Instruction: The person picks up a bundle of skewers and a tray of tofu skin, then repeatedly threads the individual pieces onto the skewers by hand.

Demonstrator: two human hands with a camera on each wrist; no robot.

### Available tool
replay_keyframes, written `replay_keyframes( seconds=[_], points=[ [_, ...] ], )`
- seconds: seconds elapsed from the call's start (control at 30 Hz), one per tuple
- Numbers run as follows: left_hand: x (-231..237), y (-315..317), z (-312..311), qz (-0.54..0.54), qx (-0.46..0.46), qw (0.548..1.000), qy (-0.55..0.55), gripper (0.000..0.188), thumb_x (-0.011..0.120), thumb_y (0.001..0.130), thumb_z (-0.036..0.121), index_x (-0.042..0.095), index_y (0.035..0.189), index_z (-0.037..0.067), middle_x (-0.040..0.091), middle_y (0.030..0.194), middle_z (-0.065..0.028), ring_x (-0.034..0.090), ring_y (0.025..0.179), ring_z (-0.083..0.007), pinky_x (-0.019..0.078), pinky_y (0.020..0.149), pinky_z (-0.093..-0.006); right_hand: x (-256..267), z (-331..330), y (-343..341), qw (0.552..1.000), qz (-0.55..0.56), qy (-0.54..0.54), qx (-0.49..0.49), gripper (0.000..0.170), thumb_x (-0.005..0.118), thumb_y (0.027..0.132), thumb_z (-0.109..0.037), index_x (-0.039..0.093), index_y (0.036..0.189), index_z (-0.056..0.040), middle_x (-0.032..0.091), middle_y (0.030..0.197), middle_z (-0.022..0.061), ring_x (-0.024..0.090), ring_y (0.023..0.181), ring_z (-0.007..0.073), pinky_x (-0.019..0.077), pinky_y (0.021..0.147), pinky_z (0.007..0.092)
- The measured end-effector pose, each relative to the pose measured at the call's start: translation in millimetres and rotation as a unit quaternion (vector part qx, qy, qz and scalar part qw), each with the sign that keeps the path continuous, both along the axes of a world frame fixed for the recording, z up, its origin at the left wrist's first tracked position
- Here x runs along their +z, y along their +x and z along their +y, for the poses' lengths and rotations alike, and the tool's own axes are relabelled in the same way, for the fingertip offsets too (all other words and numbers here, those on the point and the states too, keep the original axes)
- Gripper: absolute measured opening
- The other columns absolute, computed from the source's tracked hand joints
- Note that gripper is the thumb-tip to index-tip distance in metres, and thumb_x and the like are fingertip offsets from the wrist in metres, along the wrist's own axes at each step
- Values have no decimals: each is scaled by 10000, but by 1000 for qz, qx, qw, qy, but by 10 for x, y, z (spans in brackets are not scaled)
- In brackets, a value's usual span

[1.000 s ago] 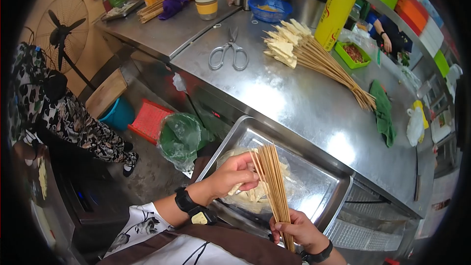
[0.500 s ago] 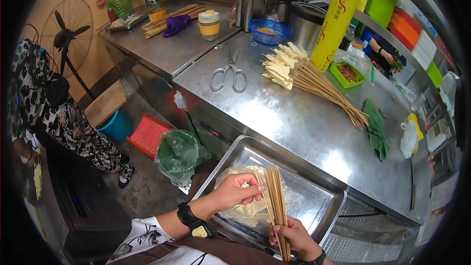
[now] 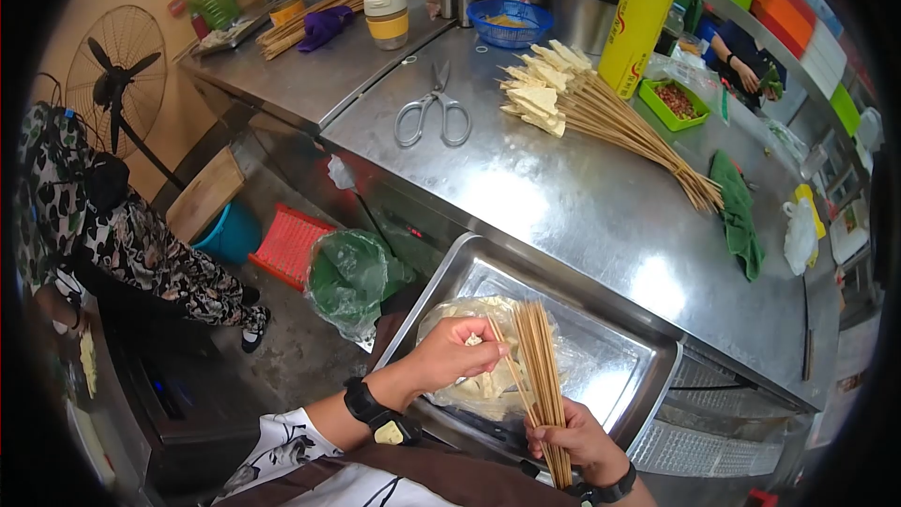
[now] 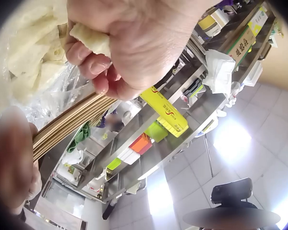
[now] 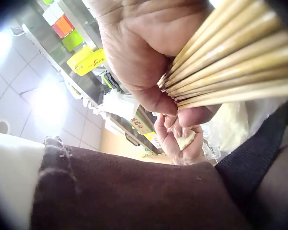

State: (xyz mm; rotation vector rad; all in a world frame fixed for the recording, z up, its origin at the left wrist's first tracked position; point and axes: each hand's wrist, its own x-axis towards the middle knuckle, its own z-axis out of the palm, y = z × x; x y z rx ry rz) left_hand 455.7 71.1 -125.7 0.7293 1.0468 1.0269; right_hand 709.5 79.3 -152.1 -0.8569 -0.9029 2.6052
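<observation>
My right hand (image 3: 584, 438) grips a bundle of thin wooden sticks (image 3: 539, 347) by its lower end, tips pointing up and away. Just left of the bundle, my left hand (image 3: 452, 357) has its fingers curled round a pale folded piece (image 4: 90, 39), plain in the left wrist view; its fingertips meet one stick at the bundle's left side. Under the hands, more pale pieces lie in a clear plastic bag (image 3: 481, 406) in a metal tray (image 3: 615, 377). In the right wrist view the sticks (image 5: 240, 62) fan out from the right hand (image 5: 139, 52).
On the steel counter (image 3: 582, 216) lie scissors (image 3: 434, 113), skewered pale pieces (image 3: 540, 94), a green cloth (image 3: 737, 216) and a green tray of reddish bits (image 3: 674, 103). A yellow roll (image 3: 641, 19) stands behind. A lined bin (image 3: 349, 282) is on the floor, left; a person stands far left.
From a spot against the bundle's upper part, my left hand has moved slightly down and left, and one stick now slants apart from the others. The right hand keeps its grip.
</observation>
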Motion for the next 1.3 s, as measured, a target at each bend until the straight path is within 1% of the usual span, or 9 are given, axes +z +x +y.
replay_keyframes(
  seconds=[0.23, 0.43, 0.6, 0.8, 0.9, 1.0, 1.13, 1.17, 1.3],
  points=[
    [-123, 18, -5, -56, -6, 998, -32, 92, 528, 912, 97, 516, 838, 45, 489, 637, 0, 386, 494, -44, 285, 439, -194, 36, 18, 23, 997, -69, -14, -5, 174, 602, 834, 24, 540, 997, 17, 577, 773, 68, 596, 634, 155, 504, 580, 278],
    [-278, -22, 50, -439, 93, 894, -10, 106, 469, 822, 108, 489, 905, 44, 494, 817, -72, 446, 632, -147, 375, 567, -280, 37, 18, 75, 998, -61, -13, 6, 239, 595, 843, 27, 509, 1065, 10, 579, 770, 69, 601, 642, 157, 511, 590, 281],
    [-257, -25, 73, -504, 174, 841, -91, 217, 437, 856, 152, 544, 977, 8, 546, 1163, -180, 494, 1149, -327, 324, 1056, -475, 78, 23, 35, 998, -61, 5, 13, 273, 595, 843, 32, 494, 1096, 12, 579, 785, 61, 602, 665, 149, 513, 629, 287],
    [-57, 8, 59, -274, 175, 932, -162, 263, 422, 912, 228, 539, 960, -2, 610, 940, -159, 615, 876, -262, 493, 868, -410, 1, 37, 85, 999, -44, 20, 14, 255, 601, 835, 39, 517, 1075, 21, 598, 815, 69, 618, 696, 151, 511, 653, 280],
    [-122, -130, 30, -109, 90, 984, -106, 426, 304, 971, 348, 548, 863, 16, 404, 506, -7, 303, 341, -125, 394, 452, -304, -33, 56, 91, 999, -32, 28, 31, 240, 601, 833, 42, 532, 1063, 20, 606, 825, 77, 623, 703, 153, 512, 653, 281],
    [-187, -223, 50, -245, 100, 956, -130, 466, 283, 970, 389, 547, 839, 28, 386, 505, -3, 300, 362, -113, 390, 471, -294, -11, 55, 69, 998, -38, 34, 36, 202, 599, 830, 51, 536, 1018, 12, 597, 819, 79, 624, 701, 164, 513, 649, 291],
    [-203, -89, 61, -375, 234, 883, -159, 370, 429, 928, 365, 573, 936, 24, 577, 741, -46, 564, 656, -168, 476, 772, -343, -67, 18, 41, 1000, -9, 26, -2, 164, 603, 823, 59, 523, 955, 1, 586, 830, 84, 626, 700, 178, 513, 644, 299],
    [-369, -104, 28, -469, 222, 848, -106, 332, 487, 903, 304, 559, 1008, -2, 606, 989, -135, 597, 937, -252, 410, 976, -414, -68, 18, 43, 1000, -14, 23, -5, 158, 605, 820, 63, 513, 931, -4, 581, 840, 87, 626, 700, 182, 514, 644, 302],
    [-67, 86, 37, -469, 275, 835, -84, 296, 488, 907, 205, 508, 1104, -15, 583, 1067, -200, 548, 1083, -332, 394, 1012, -447, -17, 18, 33, 999, -25, 31, -1, 167, 612, 814, 66, 499, 906, -14, 576, 866, 95, 630, 706, 187, 516, 650, 299]
  ],
)
